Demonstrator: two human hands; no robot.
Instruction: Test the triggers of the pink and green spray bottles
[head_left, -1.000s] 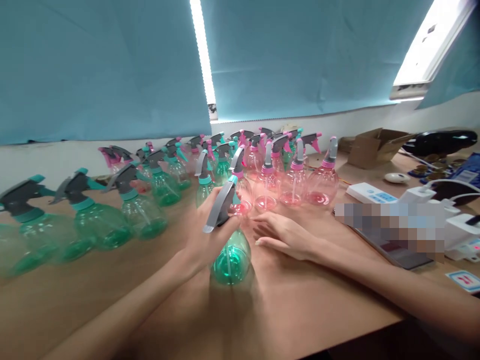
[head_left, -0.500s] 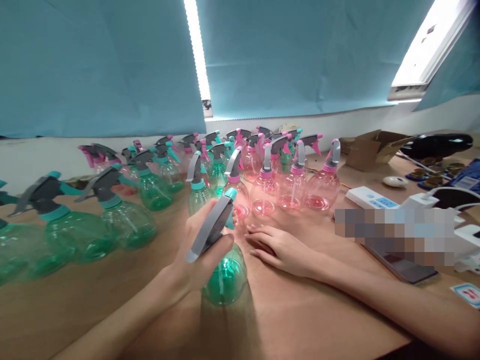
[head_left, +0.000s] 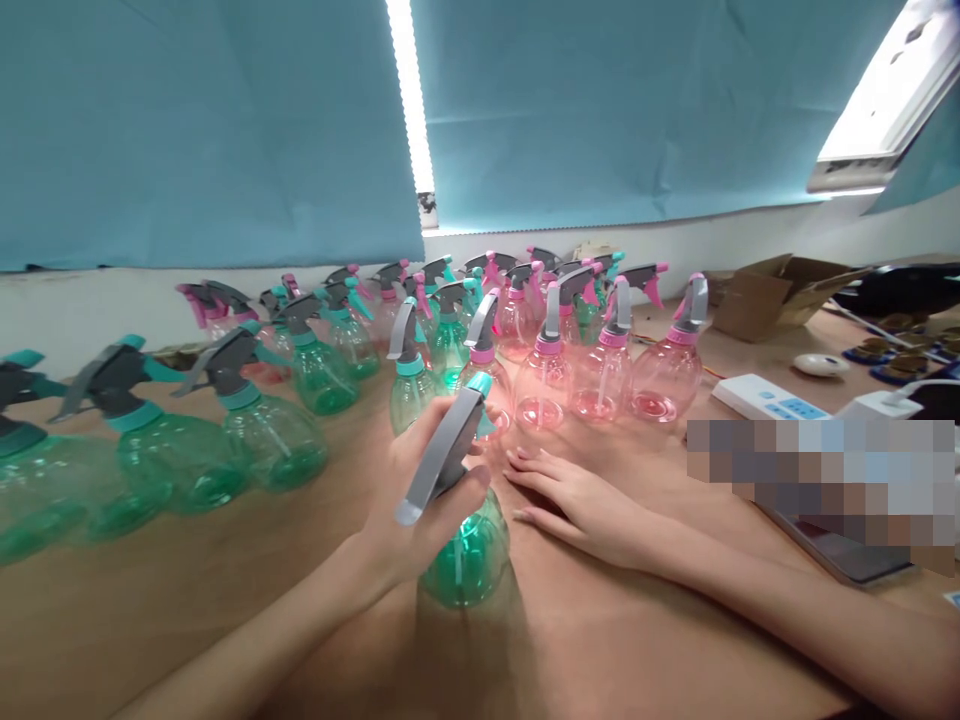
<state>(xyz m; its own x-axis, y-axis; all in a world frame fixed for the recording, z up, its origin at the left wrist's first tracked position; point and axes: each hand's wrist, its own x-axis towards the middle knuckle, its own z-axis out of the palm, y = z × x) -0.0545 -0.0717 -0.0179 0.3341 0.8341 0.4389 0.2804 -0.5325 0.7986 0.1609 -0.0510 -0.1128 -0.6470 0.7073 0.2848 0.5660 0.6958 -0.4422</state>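
Observation:
My left hand (head_left: 431,490) is wrapped round the neck of a green spray bottle (head_left: 469,560), just under its grey and teal trigger head. The bottle stands upright on the wooden table (head_left: 322,600), and its neck is hidden by my fingers. To the right of it, my right hand (head_left: 581,500) lies on the tabletop, fingers stretched out, holding nothing. Just beyond both hands stands a row of pink spray bottles (head_left: 540,385) with grey levers. A green spray bottle (head_left: 409,385) with a teal collar is partly covered by my left hand.
Several green spray bottles (head_left: 274,440) stand at the left, and more pink and green ones crowd the back. At the right are a white power strip (head_left: 765,398), a phone (head_left: 847,550), a white mouse (head_left: 821,366) and an open cardboard box (head_left: 780,295).
The view has turned slightly left, so everything appears shifted to the right. My left hand keeps its grip on the green spray bottle, and my right hand stays flat on the table.

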